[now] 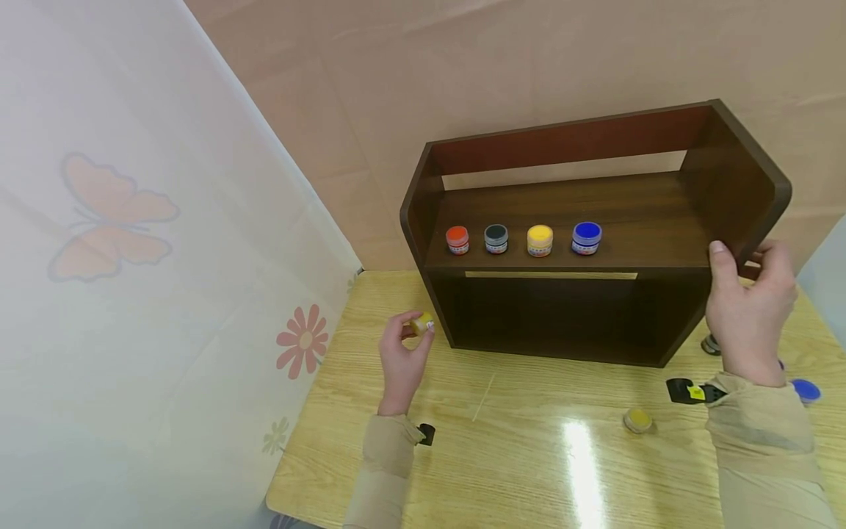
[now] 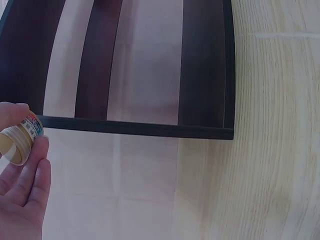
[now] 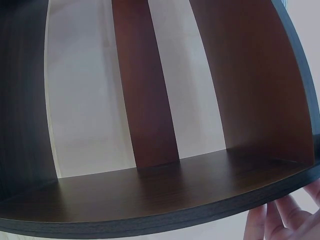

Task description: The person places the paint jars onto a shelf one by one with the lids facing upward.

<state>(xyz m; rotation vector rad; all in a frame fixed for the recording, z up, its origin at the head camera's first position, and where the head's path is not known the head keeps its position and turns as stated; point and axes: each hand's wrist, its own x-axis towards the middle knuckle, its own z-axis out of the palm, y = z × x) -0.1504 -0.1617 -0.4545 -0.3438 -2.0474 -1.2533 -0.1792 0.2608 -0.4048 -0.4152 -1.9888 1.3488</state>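
My left hand (image 1: pixel 402 367) pinches a small yellow paint jar (image 1: pixel 423 323) between thumb and fingers, just outside the left side of a dark brown wooden shelf (image 1: pixel 568 319). In the left wrist view the jar (image 2: pixel 19 142) is tilted, its printed label showing. My right hand (image 1: pixel 753 316) grips the shelf's right side panel, thumb at the front edge and fingers on the outer face; in the right wrist view those fingers (image 3: pixel 285 217) lie against the outside. On the shelf's upper board stand a red jar (image 1: pixel 457 241), black jar (image 1: pixel 496 239), yellow jar (image 1: pixel 540 241) and blue jar (image 1: pixel 586 239) in a row.
Another yellow jar (image 1: pixel 637 420) stands on the light wooden table (image 1: pixel 529 455) in front of the shelf. Near the right forearm are a dark jar (image 1: pixel 710 344) and a blue-topped jar (image 1: pixel 805 391), partly hidden. A patterned white sheet (image 1: pixel 198 308) borders the table's left side.
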